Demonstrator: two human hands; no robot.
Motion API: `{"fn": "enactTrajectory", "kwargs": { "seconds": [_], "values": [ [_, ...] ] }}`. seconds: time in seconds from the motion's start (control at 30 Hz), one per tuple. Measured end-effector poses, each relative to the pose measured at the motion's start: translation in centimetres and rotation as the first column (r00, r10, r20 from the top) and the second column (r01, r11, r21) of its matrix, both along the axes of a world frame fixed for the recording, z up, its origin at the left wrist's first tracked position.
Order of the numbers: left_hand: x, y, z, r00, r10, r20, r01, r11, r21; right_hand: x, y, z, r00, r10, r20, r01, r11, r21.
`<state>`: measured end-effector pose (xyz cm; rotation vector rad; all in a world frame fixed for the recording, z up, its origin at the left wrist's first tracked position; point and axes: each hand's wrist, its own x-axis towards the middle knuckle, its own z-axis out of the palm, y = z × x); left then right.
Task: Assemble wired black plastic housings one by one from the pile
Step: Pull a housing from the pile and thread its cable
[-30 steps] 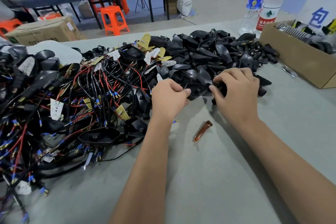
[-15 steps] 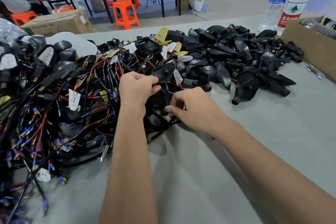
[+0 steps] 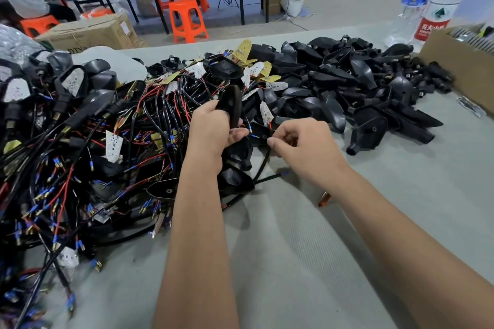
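My left hand (image 3: 213, 128) grips a black plastic housing (image 3: 232, 104), lifted upright above the tangle of wired parts (image 3: 107, 128). Thin red and black wires trail from it toward my right hand (image 3: 302, 147), whose thumb and fingers pinch a black cable (image 3: 263, 163) just right of the housing. A small white LED board (image 3: 266, 113) stands between the two hands. To the right lies the pile of bare black housings (image 3: 347, 88). Several more housings sit under my left wrist.
A cardboard box (image 3: 459, 67) stands at the right edge, two water bottles (image 3: 433, 2) behind it. A small amber lens (image 3: 324, 199) lies on the grey mat near my right forearm. Finished black units (image 3: 66, 83) pile at the far left.
My left hand has raised a black housing out of the tangle. My right hand moved from the bare housings at the right to the wires and now pinches a cable.
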<state>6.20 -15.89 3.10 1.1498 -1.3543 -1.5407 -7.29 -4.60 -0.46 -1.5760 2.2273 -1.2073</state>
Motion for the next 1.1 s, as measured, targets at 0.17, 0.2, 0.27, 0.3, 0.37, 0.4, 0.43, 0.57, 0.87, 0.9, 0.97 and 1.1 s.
{"fn": "enactTrajectory", "kwargs": {
  "seconds": [0.17, 0.2, 0.27, 0.3, 0.37, 0.4, 0.43, 0.57, 0.87, 0.9, 0.97, 1.1],
  "values": [
    [-2.0, 1.3, 0.0, 1.0, -0.026, 0.017, 0.026, 1.0, -0.011, -0.3, 0.5, -0.1, 0.997, 0.011, -0.071, -0.008, 0.999, 0.05],
    [-2.1, 1.3, 0.1, 1.0, -0.006, 0.021, 0.007, 1.0, -0.011, -0.2, 0.6, 0.1, 0.993, 0.047, -0.112, -0.038, 0.996, 0.076],
    [-1.9, 0.9, 0.1, 0.998, 0.063, -0.001, -0.063, 0.998, 0.018, 0.3, 0.7, 0.5, 0.968, 0.175, -0.18, -0.144, 0.974, 0.172],
    [-1.7, 0.6, 0.1, 0.995, 0.096, -0.021, -0.095, 0.995, 0.036, 0.5, 0.7, 0.8, 0.946, 0.252, -0.204, -0.201, 0.949, 0.242],
    [-1.1, 0.4, 0.1, 0.99, 0.131, -0.051, -0.128, 0.99, 0.06, 0.9, 0.6, 1.4, 0.898, 0.381, -0.22, -0.282, 0.883, 0.375],
    [-0.9, 0.3, 0.0, 0.989, 0.135, -0.055, -0.132, 0.989, 0.063, 1.0, 0.6, 1.7, 0.884, 0.415, -0.214, -0.301, 0.857, 0.418],
    [-0.6, 0.3, 0.0, 0.989, 0.136, -0.055, -0.132, 0.989, 0.059, 0.9, 0.6, 1.9, 0.879, 0.432, -0.201, -0.312, 0.841, 0.442],
    [0.1, 0.5, 0.1, 0.984, 0.17, -0.042, -0.17, 0.985, 0.022, 0.3, 0.3, 2.7, 0.903, 0.411, -0.127, -0.322, 0.841, 0.436],
    [3.3, -1.1, 0.4, 0.74, 0.672, -0.015, -0.656, 0.717, -0.235, 4.8, -6.6, 4.0, 0.971, 0.054, -0.232, -0.055, 0.998, 0.005],
    [3.7, -1.4, 0.4, 0.709, 0.705, -0.014, -0.693, 0.693, -0.199, 5.9, -7.8, 4.1, 0.975, 0.066, -0.214, -0.068, 0.998, -0.004],
    [4.5, -2.1, 0.4, 0.667, 0.744, -0.041, -0.743, 0.661, -0.107, 7.9, -10.1, 4.4, 0.984, 0.083, -0.155, -0.085, 0.996, -0.009],
    [5.3, -2.6, 0.5, 0.641, 0.764, -0.071, -0.767, 0.641, -0.029, 10.9, -13.1, 4.6, 0.981, 0.021, -0.19, -0.014, 0.999, 0.039]
  ]
}}
